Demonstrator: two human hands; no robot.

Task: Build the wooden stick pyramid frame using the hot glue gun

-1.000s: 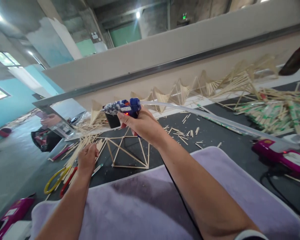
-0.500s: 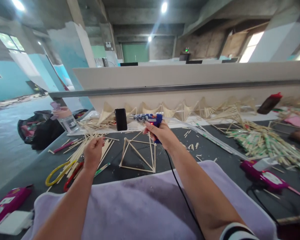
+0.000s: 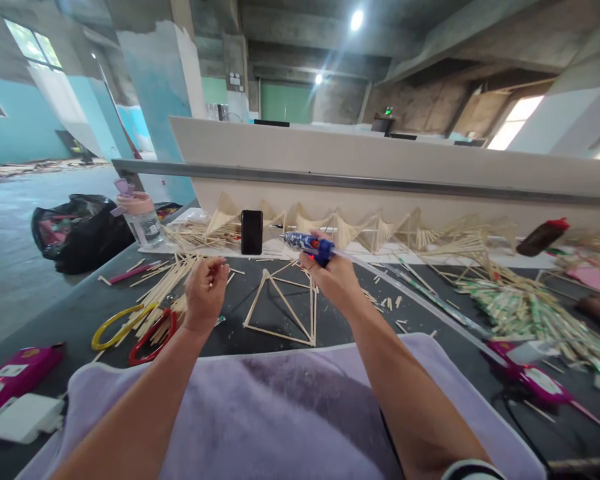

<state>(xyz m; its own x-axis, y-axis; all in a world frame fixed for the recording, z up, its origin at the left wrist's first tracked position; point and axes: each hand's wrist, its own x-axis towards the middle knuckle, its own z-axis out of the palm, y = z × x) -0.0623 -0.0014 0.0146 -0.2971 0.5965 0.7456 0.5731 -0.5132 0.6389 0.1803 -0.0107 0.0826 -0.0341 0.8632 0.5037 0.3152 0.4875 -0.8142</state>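
Note:
My right hand (image 3: 336, 270) grips a blue patterned glue gun (image 3: 307, 245), its nozzle pointing left and a small red light showing. A long clear glue stick (image 3: 405, 290) runs out of its back to the right. Below the gun, a pyramid-like frame of thin wooden sticks (image 3: 280, 333) stands on the dark table. To its left, my left hand (image 3: 206, 293) is raised with fingers curled and the tips close together; anything between them is too small to make out. Loose wooden sticks (image 3: 167, 290) lie beside and behind that hand, with yellow-and-red-handled pliers (image 3: 153, 340) on them.
A black phone (image 3: 251, 233) stands upright behind the frame. Finished stick structures (image 3: 347, 228) line the white board. A water bottle (image 3: 143, 220) stands at left. Bundled sticks (image 3: 515, 300) and a magenta device (image 3: 530, 373) are at right. A lilac towel (image 3: 280, 413) covers the near edge.
My left hand has shifted right, away from the stick pile, and its fingers have loosened a little. The glue gun now tilts slightly, its back end lower. The view has turned slightly.

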